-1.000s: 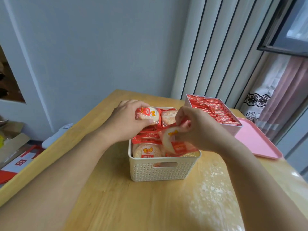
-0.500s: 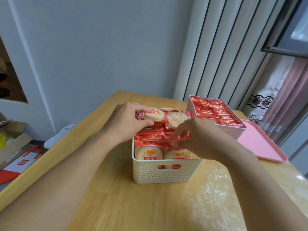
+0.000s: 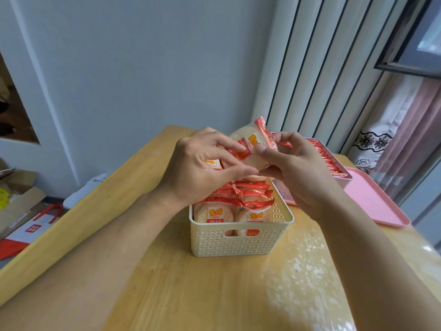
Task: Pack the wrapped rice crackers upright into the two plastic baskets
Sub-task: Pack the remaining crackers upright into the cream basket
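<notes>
Both the left hand [image 3: 202, 168] and right hand [image 3: 296, 170] pinch one cracker packet [image 3: 253, 146] (tilted) above the cream basket [image 3: 238, 242].

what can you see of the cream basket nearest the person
The cream basket is rectangular plastic with a woven-pattern wall, a smooth rim and a handle slot in its near side. It stands upright on the wooden table, nearly full of upright wrapped rice crackers, with a gap at its right end. Neither hand touches it.

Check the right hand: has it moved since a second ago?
Yes. The right hand has lifted from inside the cream basket to above its rim, now pinching a raised cracker packet together with the left hand.
</notes>
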